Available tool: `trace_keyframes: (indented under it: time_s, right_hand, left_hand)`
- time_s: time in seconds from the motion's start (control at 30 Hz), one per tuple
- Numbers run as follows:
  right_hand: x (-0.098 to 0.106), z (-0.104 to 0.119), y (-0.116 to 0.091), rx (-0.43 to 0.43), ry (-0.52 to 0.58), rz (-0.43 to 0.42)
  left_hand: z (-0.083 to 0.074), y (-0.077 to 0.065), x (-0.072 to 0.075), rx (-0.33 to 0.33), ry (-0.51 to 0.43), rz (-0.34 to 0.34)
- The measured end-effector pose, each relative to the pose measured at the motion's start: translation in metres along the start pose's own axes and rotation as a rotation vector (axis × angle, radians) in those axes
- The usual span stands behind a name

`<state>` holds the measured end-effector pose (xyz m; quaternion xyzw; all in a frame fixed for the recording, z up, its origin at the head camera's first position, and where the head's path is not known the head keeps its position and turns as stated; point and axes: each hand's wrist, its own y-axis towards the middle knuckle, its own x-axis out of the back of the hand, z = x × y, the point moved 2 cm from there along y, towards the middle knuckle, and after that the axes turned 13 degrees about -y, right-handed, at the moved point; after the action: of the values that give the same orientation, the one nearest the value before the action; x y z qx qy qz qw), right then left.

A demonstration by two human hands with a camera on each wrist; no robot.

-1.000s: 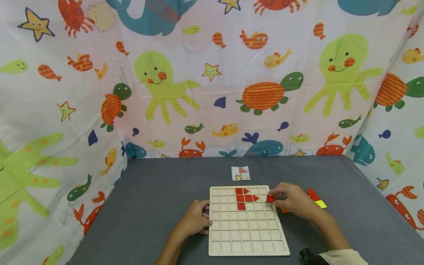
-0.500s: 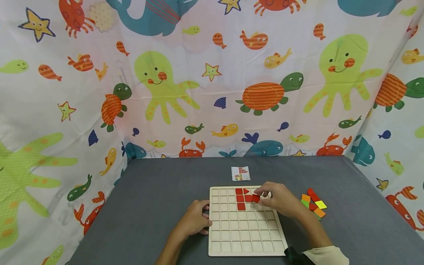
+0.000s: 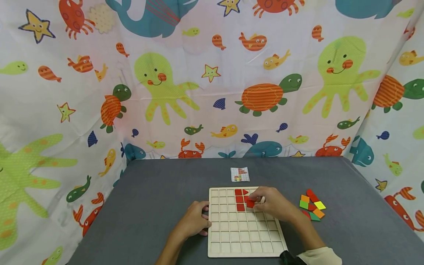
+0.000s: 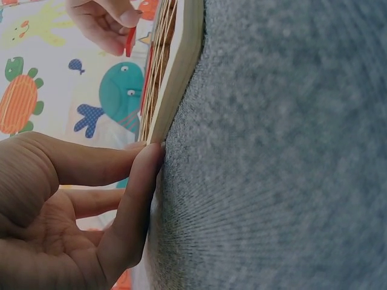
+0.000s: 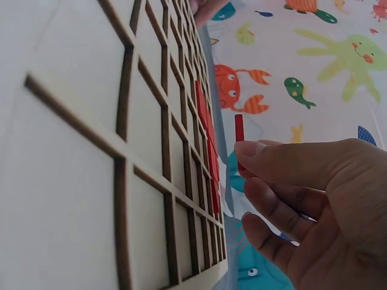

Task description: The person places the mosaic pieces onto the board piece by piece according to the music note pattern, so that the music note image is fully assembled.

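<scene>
A pale wooden grid board (image 3: 245, 233) lies on the table. My left hand (image 3: 193, 219) pinches its left edge between thumb and finger, clearly seen in the left wrist view. Over the board's upper part, my right hand (image 3: 274, 202) pinches a flat red tile (image 5: 239, 128) between thumb and fingers. In the right wrist view this tile stands apart from the board surface. Red square tiles (image 3: 240, 207) and a small red triangle tile (image 3: 245, 191) sit in the upper middle cells. My right fingers partly hide the cells to their right.
Several loose red, orange, green and yellow tiles (image 3: 304, 204) lie right of the board. A small printed card (image 3: 240, 174) with a coloured grid pattern lies behind it. A sea-animal print curtain (image 3: 212, 92) hangs beyond the grey table (image 3: 159, 195).
My right hand has carried the red tile leftward from the board's right edge to beside the placed red tiles, uncovering the loose pile. My left hand stays at the board's edge.
</scene>
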<state>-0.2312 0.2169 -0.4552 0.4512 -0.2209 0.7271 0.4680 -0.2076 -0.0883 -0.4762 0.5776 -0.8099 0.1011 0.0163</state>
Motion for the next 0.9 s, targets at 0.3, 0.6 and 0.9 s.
trace_keyframes:
  time_s: [0.3, 0.6, 0.9]
  right_hand:
    - [-0.009, 0.0, 0.002, -0.018, -0.033, 0.025]
    - [-0.011, 0.001, 0.004, -0.026, -0.009, 0.051]
    - [-0.014, 0.001, 0.006, -0.028, -0.043, 0.038]
  left_hand:
    - [0.003, 0.0, 0.0, -0.005, -0.002, -0.001]
    - [0.003, 0.0, 0.0, 0.002, 0.008, -0.004]
    - [0.002, 0.0, -0.001, 0.001, 0.002, -0.004]
